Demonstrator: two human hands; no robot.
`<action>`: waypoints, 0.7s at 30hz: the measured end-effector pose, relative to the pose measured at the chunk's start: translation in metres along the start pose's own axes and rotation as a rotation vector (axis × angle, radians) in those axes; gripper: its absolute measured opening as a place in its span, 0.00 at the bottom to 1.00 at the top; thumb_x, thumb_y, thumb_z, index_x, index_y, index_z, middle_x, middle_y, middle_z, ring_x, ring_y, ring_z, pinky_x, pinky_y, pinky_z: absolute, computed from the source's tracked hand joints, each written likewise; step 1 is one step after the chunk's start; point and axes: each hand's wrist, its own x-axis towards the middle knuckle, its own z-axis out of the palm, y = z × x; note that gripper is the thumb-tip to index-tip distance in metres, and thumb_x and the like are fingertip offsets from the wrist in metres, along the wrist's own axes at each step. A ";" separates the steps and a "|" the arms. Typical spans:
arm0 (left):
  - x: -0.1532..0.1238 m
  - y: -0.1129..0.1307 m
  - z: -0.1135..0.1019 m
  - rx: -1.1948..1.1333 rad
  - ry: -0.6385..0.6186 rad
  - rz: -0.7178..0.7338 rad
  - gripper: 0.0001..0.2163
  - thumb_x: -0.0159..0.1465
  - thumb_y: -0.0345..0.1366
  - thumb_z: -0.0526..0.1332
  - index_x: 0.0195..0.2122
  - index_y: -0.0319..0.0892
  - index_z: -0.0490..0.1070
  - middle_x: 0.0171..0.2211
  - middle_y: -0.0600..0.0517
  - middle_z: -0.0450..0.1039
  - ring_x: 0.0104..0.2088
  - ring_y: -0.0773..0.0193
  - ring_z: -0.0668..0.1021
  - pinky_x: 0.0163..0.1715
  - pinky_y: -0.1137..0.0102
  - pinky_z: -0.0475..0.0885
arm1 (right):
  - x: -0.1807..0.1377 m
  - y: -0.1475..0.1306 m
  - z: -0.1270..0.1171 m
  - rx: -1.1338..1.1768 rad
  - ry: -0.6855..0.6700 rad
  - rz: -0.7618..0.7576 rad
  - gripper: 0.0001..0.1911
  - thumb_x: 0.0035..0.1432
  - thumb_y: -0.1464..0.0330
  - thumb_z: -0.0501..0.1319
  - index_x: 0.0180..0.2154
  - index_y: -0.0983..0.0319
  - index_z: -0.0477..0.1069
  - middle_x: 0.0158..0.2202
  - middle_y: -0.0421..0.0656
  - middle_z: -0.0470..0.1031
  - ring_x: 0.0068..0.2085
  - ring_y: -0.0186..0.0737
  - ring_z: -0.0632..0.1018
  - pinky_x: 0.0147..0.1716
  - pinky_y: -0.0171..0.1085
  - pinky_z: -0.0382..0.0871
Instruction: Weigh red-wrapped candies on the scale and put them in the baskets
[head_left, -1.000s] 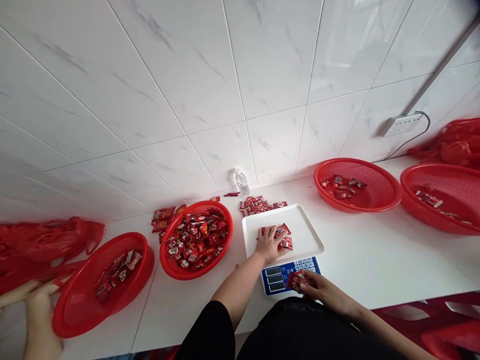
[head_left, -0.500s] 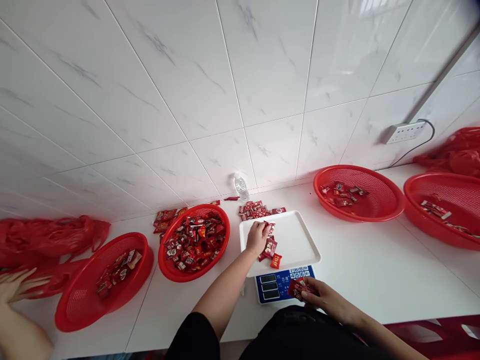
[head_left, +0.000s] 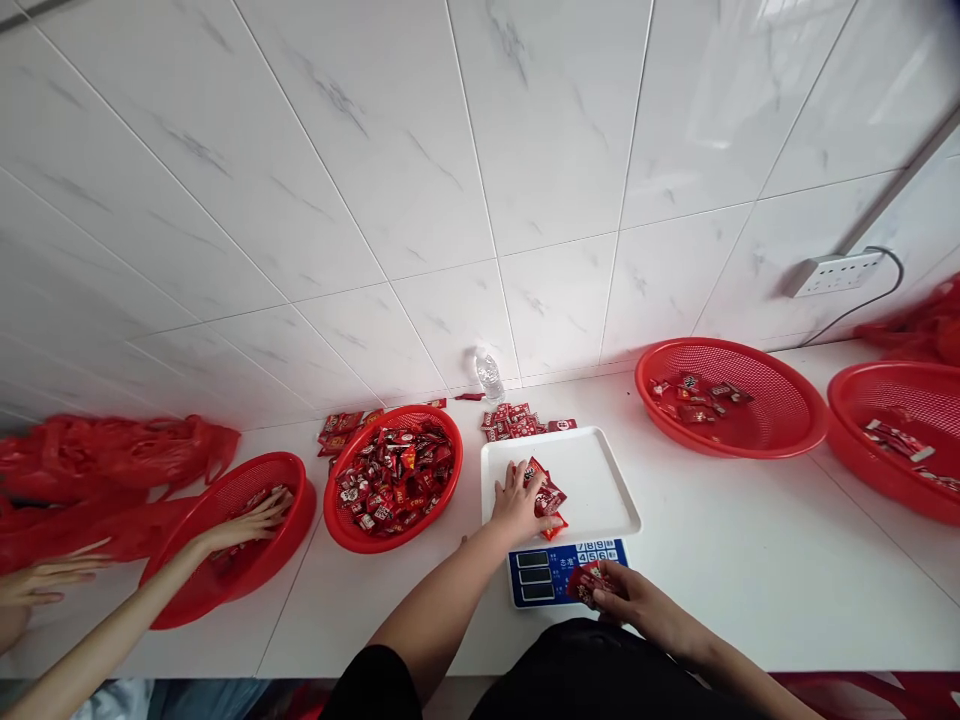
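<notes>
On the scale's white tray, red packets lie beneath the left hand — fingers spread, grip unclear. Before the tray, the right hand pinches wrapped packets, partly blocking the keypad. Behind it — loose sachets, a bottle; left, a filled basket.

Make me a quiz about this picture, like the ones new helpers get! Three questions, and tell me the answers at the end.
1. What is the right hand holding by the blue panel?
2. True or false: the left hand is inside a red basket.
3. Fill in: a clear ____ stands near the tiled wall.

Key:
1. At least one small red packet.
2. False; it is over the white tray.
3. Bottle.
</notes>
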 end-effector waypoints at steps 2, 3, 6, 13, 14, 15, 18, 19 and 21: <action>0.004 0.003 -0.004 -0.016 -0.089 -0.022 0.43 0.43 0.56 0.65 0.60 0.56 0.49 0.65 0.48 0.32 0.63 0.41 0.46 0.54 0.46 0.54 | -0.001 0.003 -0.003 0.002 0.008 -0.005 0.21 0.55 0.52 0.57 0.42 0.61 0.67 0.36 0.42 0.71 0.35 0.38 0.70 0.36 0.37 0.64; 0.006 0.004 -0.006 -0.025 -0.129 -0.032 0.45 0.42 0.55 0.66 0.60 0.56 0.48 0.65 0.49 0.31 0.63 0.42 0.47 0.54 0.48 0.56 | -0.001 0.005 -0.004 0.004 0.009 -0.009 0.21 0.55 0.52 0.57 0.42 0.61 0.67 0.36 0.42 0.70 0.34 0.38 0.70 0.36 0.37 0.64; 0.012 0.006 -0.011 -0.057 -0.214 -0.065 0.44 0.40 0.51 0.68 0.59 0.58 0.50 0.66 0.50 0.30 0.62 0.42 0.49 0.52 0.53 0.61 | -0.003 0.006 -0.006 0.011 -0.005 -0.008 0.21 0.55 0.52 0.57 0.42 0.61 0.67 0.36 0.42 0.70 0.34 0.37 0.69 0.35 0.36 0.63; 0.030 0.016 -0.015 -0.093 -0.297 -0.152 0.58 0.30 0.43 0.73 0.62 0.57 0.43 0.66 0.46 0.28 0.62 0.36 0.45 0.50 0.50 0.62 | -0.006 0.003 -0.006 -0.026 0.006 0.032 0.24 0.53 0.49 0.57 0.43 0.60 0.67 0.38 0.43 0.72 0.35 0.40 0.71 0.35 0.37 0.63; 0.033 0.018 -0.015 -0.088 -0.320 -0.174 0.59 0.28 0.41 0.73 0.62 0.56 0.43 0.66 0.45 0.28 0.62 0.35 0.45 0.50 0.50 0.62 | -0.006 0.003 -0.006 -0.034 0.012 0.036 0.25 0.52 0.49 0.57 0.43 0.60 0.67 0.38 0.43 0.72 0.36 0.40 0.71 0.36 0.37 0.63; 0.037 0.020 -0.015 -0.080 -0.336 -0.193 0.60 0.26 0.40 0.74 0.62 0.55 0.44 0.66 0.44 0.29 0.62 0.34 0.44 0.50 0.49 0.61 | -0.006 0.003 -0.007 -0.041 0.016 0.040 0.25 0.52 0.48 0.57 0.43 0.60 0.67 0.38 0.43 0.72 0.36 0.41 0.71 0.36 0.37 0.63; 0.047 0.026 -0.013 -0.051 -0.347 -0.222 0.61 0.23 0.36 0.73 0.62 0.53 0.46 0.65 0.42 0.35 0.61 0.31 0.44 0.49 0.48 0.61 | -0.008 0.002 -0.008 -0.049 0.017 0.039 0.25 0.52 0.49 0.57 0.43 0.61 0.67 0.37 0.43 0.72 0.35 0.40 0.71 0.36 0.38 0.63; 0.051 0.028 -0.013 -0.040 -0.346 -0.231 0.61 0.23 0.35 0.73 0.62 0.52 0.47 0.65 0.42 0.36 0.61 0.31 0.45 0.48 0.48 0.62 | -0.008 0.002 -0.008 -0.046 0.015 0.036 0.24 0.53 0.49 0.57 0.42 0.61 0.67 0.37 0.43 0.72 0.35 0.40 0.71 0.36 0.38 0.63; 0.056 0.031 -0.013 -0.015 -0.350 -0.251 0.59 0.23 0.32 0.73 0.60 0.52 0.50 0.64 0.42 0.38 0.60 0.31 0.48 0.47 0.49 0.64 | -0.009 0.002 -0.009 -0.035 0.010 0.028 0.22 0.53 0.50 0.57 0.42 0.61 0.67 0.36 0.42 0.72 0.34 0.39 0.70 0.35 0.37 0.63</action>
